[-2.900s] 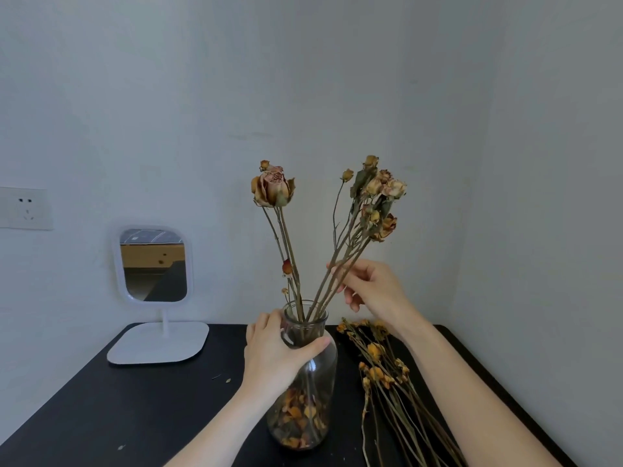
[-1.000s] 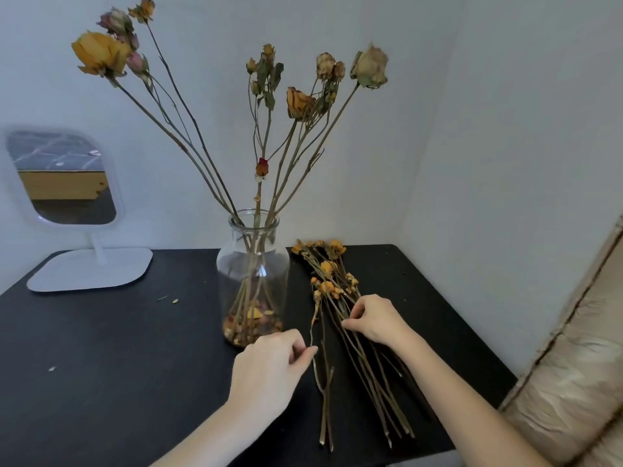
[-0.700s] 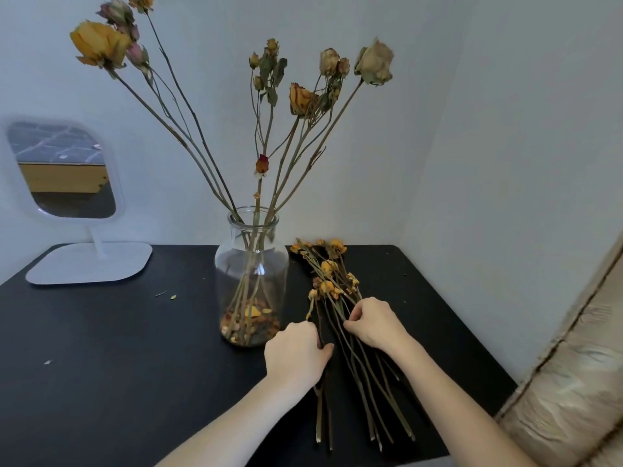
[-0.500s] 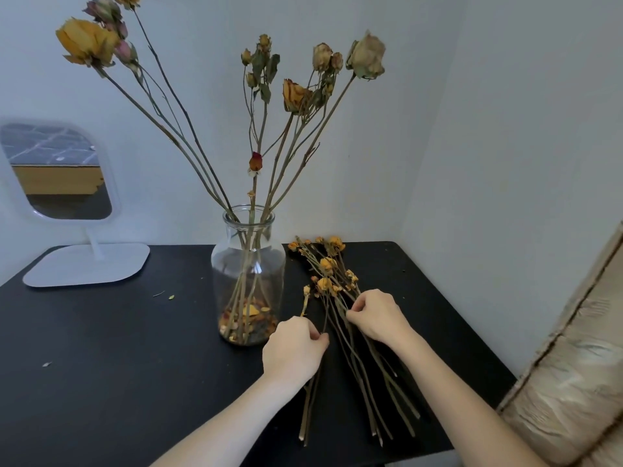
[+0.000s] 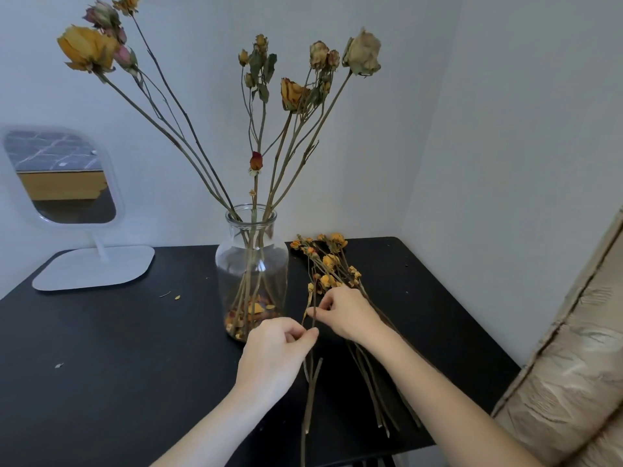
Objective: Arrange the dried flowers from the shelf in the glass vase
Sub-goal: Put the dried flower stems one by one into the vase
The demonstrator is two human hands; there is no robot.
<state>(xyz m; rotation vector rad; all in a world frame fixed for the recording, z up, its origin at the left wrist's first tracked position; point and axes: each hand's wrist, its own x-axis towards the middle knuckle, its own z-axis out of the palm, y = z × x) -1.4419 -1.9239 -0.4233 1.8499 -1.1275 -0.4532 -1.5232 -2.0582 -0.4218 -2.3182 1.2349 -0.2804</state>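
Both forearms bare, reaching forward from the lower edge and converging. Left hand (image 5: 274,352) back up, fingers curled, thumb and forefinger pinched together at the tip. Right hand (image 5: 345,315) slightly ahead, knuckles up, fingertips (image 5: 318,315) pinched. The two hands sit just beside each other, fingertips nearly meeting.

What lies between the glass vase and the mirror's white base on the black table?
Only bare table with small dried flecks, per the head view.
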